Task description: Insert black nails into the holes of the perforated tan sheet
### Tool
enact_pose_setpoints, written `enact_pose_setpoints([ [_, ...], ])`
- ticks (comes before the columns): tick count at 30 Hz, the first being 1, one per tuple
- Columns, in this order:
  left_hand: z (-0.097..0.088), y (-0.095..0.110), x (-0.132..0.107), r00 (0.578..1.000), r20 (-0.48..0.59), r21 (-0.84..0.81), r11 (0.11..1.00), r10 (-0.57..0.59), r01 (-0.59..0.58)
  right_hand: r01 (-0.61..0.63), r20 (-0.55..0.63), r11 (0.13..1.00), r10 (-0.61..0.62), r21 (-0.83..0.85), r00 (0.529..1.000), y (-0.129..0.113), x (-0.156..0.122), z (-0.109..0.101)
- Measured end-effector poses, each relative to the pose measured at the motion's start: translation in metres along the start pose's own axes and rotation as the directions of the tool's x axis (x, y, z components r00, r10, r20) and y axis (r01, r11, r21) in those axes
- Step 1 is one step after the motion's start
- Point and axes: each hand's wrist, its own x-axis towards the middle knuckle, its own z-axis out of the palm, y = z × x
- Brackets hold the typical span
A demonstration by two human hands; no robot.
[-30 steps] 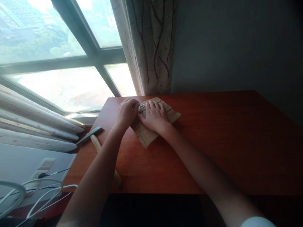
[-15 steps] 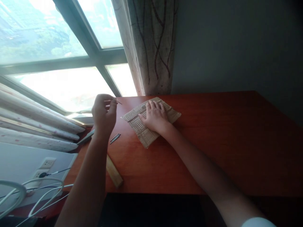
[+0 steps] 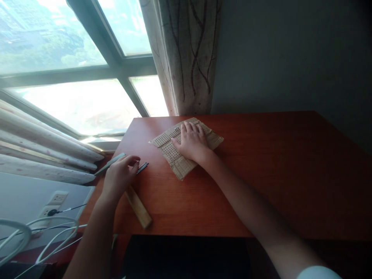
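Observation:
My right hand (image 3: 193,142) lies with its fingers stretched out on a tan sheet like cardboard (image 3: 182,170), which has rows of small dark holes. A few short pin-like pieces (image 3: 177,128) stand up from the sheet just left of those fingers. Over the table's left side, my left hand (image 3: 123,170) has its fingers curled in towards the thumb. Whatever it may hold is too small to make out. Close beside its fingertips lie several thin dark sticks (image 3: 143,167) in a bundle. Partly below that hand is a wooden block (image 3: 139,207).
The reddish-brown table (image 3: 276,166) meets the wall and a patterned curtain (image 3: 188,58) at the back. A grey-green strip (image 3: 109,164) lies along its left edge. White cables (image 3: 55,240) and wall sockets (image 3: 58,198) are at the lower left, below the window.
My left hand has dropped down and left, from beside the sheet to the bundle of sticks. The thin stick that stuck out of its fingers no longer shows. My right hand stays put.

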Motion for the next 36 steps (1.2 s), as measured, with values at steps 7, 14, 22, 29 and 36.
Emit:
enact_pose_setpoints([
  [7, 0.002, 0.002, 0.001, 0.999, -0.001, -0.045, 0.998, -0.048, 0.048, -0.003, 0.001, 1.000, 0.003, 0.000, 1.000, 0.001, 0.000, 0.000],
  [14, -0.003, 0.021, 0.022, 0.988, -0.145, -0.297, 0.955, -0.049, 0.004, 0.005, 0.002, 1.000, -0.005, -0.001, 1.000, 0.000, 0.000, 0.000],
  [22, -0.013, 0.093, 0.068, 0.961, -0.253, -0.447, 0.867, 0.113, -0.219, -0.010, 0.005, 1.000, 0.010, 0.006, 1.000, -0.001, 0.000, 0.000],
  [29, -0.001, 0.115, 0.105, 0.958, -0.101, -0.303, 0.909, 0.268, -0.286, -0.002, -0.042, 1.000, 0.003, 0.016, 0.999, -0.001, -0.001, 0.000],
  [36, 0.006, 0.119, 0.112, 0.943, -0.149, -0.248, 0.912, 0.299, -0.328, 0.002, -0.045, 1.000, -0.001, 0.025, 0.999, -0.001, -0.001, 0.000],
])
